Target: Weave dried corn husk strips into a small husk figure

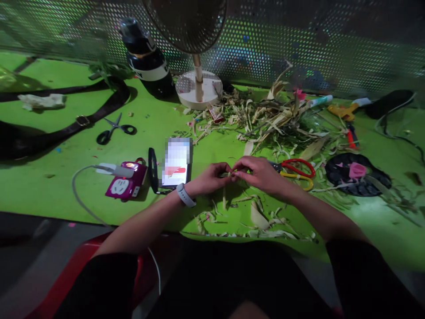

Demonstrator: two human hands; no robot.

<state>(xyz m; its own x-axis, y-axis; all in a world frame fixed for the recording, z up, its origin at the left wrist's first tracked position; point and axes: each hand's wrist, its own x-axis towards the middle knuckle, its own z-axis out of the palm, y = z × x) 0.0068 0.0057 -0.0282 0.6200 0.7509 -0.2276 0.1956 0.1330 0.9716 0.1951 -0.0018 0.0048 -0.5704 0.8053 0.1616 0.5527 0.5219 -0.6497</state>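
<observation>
My left hand (217, 177) and my right hand (254, 173) meet over the green table, fingertips pinched together. Between them they hold a thin pale strip of dried husk (224, 197), whose end hangs down below my left fingers. Its upper part is hidden by the fingers. Beside my right hand lie scissors with one red and one yellow handle (299, 170), the blades partly covered by the hand. Loose husk scraps (259, 216) are scattered under both hands. A phone (177, 161) with a lit, blurred screen stands to the left of my left hand.
A heap of dried husks (265, 110) spreads behind my hands. Beyond are a fan (199, 84) and a dark bottle (151, 66). To the left are a purple power adapter (128, 179), black scissors (115, 128) and a strap (99, 113); a black tray (335, 173) and yellow glue gun (343, 111) lie right.
</observation>
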